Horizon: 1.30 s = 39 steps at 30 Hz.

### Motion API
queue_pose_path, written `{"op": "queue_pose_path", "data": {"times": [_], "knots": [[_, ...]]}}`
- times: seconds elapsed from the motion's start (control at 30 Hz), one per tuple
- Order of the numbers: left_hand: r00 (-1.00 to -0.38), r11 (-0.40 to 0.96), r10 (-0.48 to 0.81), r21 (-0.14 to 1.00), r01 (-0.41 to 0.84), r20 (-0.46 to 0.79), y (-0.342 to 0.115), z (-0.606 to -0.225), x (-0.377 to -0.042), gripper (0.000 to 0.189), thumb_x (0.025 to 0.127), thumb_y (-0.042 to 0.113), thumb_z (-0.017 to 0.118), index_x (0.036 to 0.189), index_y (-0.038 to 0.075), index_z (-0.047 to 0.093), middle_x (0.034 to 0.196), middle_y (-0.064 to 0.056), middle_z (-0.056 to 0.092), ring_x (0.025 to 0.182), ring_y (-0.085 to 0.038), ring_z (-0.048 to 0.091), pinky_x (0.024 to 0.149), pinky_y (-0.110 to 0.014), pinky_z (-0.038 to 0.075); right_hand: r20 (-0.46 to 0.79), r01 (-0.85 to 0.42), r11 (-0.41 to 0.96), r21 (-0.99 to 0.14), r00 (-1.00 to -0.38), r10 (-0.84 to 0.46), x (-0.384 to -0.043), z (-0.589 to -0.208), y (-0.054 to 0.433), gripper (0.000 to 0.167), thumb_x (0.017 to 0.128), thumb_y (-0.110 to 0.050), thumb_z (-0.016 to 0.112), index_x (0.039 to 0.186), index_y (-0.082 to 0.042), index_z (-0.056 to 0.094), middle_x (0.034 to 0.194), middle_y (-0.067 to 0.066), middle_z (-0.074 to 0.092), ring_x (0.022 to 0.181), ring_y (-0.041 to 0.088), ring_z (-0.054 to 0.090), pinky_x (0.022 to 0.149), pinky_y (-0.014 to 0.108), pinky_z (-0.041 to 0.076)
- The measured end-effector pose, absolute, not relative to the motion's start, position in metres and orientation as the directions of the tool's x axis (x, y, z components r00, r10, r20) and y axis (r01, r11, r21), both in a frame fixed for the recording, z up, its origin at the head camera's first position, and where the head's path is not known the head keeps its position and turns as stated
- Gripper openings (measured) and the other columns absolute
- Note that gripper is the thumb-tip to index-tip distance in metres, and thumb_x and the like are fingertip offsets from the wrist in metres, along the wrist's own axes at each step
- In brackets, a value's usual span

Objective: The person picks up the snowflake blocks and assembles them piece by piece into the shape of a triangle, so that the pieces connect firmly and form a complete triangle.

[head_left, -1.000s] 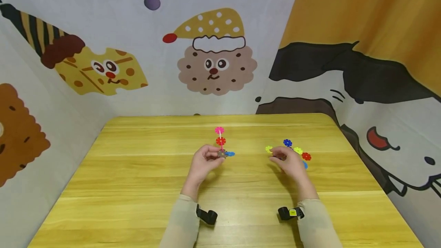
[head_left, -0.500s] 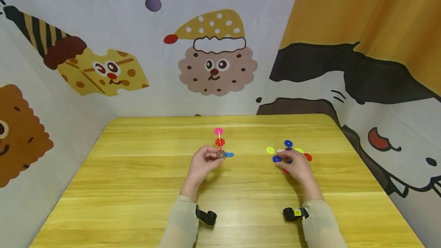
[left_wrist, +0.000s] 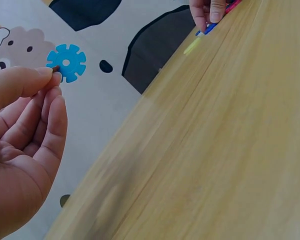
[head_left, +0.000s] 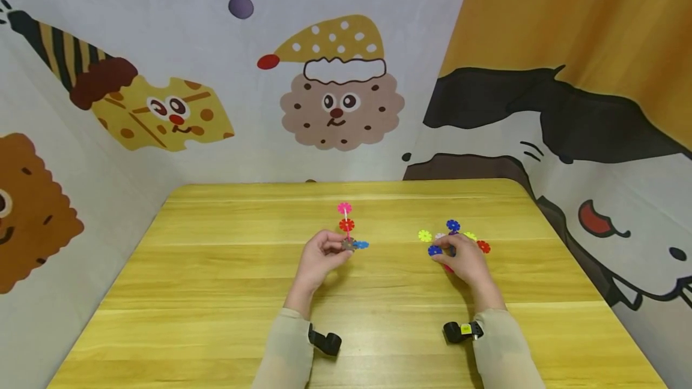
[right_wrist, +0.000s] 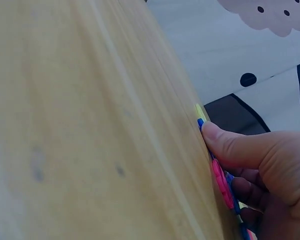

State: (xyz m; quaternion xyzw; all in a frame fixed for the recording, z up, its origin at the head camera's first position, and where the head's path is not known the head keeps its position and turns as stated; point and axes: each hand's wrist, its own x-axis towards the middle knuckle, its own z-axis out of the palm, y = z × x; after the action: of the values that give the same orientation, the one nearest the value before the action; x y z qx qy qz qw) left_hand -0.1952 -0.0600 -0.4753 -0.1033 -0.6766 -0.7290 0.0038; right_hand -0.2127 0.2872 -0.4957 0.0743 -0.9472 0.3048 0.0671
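Observation:
My left hand (head_left: 323, 252) pinches a brown notched plastic disc (head_left: 348, 245) between thumb and fingertips, above the table. It belongs to a joined piece of interlocking snowflake discs: a light blue disc (left_wrist: 66, 63) sticks out to the right, and a red disc (head_left: 346, 224) and a pink disc (head_left: 344, 208) rise above it, with edge-on discs between. My right hand (head_left: 466, 256) is low over loose discs at the right, thumb and fingertip at opposite edges of a dark blue disc (head_left: 435, 250). Its palm and fingers hide part of the group.
Around the right hand lie a yellow disc (head_left: 424, 236), another blue disc (head_left: 453, 225), a red disc (head_left: 483, 247) and a pink disc (right_wrist: 222, 184). The wooden table (head_left: 378, 317) ends at a cartoon-printed cloth (head_left: 216, 161) behind it.
My right hand has shifted slightly right and uncovered the dark blue disc, which is now between its fingertips. The left hand holds its joined discs almost still.

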Motion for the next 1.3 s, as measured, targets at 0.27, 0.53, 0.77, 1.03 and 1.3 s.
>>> {"op": "queue_pose_path", "data": {"times": [0.27, 0.53, 0.77, 1.03, 1.3], "knots": [[-0.978, -0.074, 0.149, 0.988, 0.138, 0.148, -0.059, -0.472, -0.195, 0.030, 0.079, -0.017, 0.071, 0.108, -0.014, 0.060, 0.096, -0.028, 0.066, 0.083, -0.014, 0.062, 0.077, -0.023, 0.053, 0.148, -0.151, 0.809, -0.567, -0.986, -0.080, -0.211, -0.491, 0.283, 0.027, 0.082, -0.021, 0.083, 0.103, -0.013, 0.068, 0.091, 0.004, 0.068, 0.087, 0.029, 0.062, 0.080, 0.048, 0.046], [-0.979, -0.087, 0.135, 0.986, 0.139, 0.150, -0.057, -0.477, -0.194, 0.030, 0.080, -0.015, 0.072, 0.108, -0.010, 0.062, 0.095, -0.023, 0.067, 0.083, -0.014, 0.062, 0.076, -0.023, 0.054, 0.089, -0.107, 0.757, -0.645, -0.994, -0.065, -0.207, -0.487, 0.267, 0.027, 0.086, -0.017, 0.078, 0.110, -0.013, 0.067, 0.093, 0.007, 0.069, 0.087, 0.027, 0.064, 0.076, 0.045, 0.051], [-0.973, -0.096, 0.147, 0.982, 0.165, 0.178, -0.055, -0.479, -0.194, 0.029, 0.080, -0.013, 0.073, 0.106, -0.008, 0.063, 0.094, -0.019, 0.068, 0.084, -0.016, 0.063, 0.077, -0.025, 0.054, 0.079, -0.120, 0.586, -0.801, -0.992, -0.096, -0.203, -0.482, 0.232, 0.026, 0.085, -0.009, 0.078, 0.109, -0.007, 0.069, 0.084, 0.003, 0.064, 0.077, 0.019, 0.056, 0.062, 0.028, 0.047], [-0.973, -0.103, 0.141, 0.981, 0.166, 0.180, -0.051, -0.480, -0.193, 0.030, 0.080, -0.013, 0.073, 0.107, -0.011, 0.061, 0.094, -0.022, 0.067, 0.083, -0.014, 0.063, 0.077, -0.024, 0.054, 0.047, -0.094, 0.388, -0.917, -0.990, -0.130, -0.199, -0.473, 0.196, 0.029, 0.086, -0.009, 0.078, 0.114, -0.003, 0.070, 0.092, 0.006, 0.066, 0.084, 0.018, 0.060, 0.071, 0.025, 0.053], [-0.976, -0.095, 0.124, 0.981, 0.168, 0.179, -0.050, -0.480, -0.192, 0.029, 0.079, -0.012, 0.074, 0.106, -0.011, 0.062, 0.093, -0.021, 0.068, 0.083, -0.014, 0.063, 0.078, -0.024, 0.054, 0.034, -0.068, 0.186, -0.980, -0.984, -0.178, -0.197, -0.464, 0.176, 0.034, 0.088, 0.000, 0.072, 0.120, 0.007, 0.064, 0.093, 0.013, 0.065, 0.082, 0.027, 0.064, 0.073, 0.036, 0.059]]}}
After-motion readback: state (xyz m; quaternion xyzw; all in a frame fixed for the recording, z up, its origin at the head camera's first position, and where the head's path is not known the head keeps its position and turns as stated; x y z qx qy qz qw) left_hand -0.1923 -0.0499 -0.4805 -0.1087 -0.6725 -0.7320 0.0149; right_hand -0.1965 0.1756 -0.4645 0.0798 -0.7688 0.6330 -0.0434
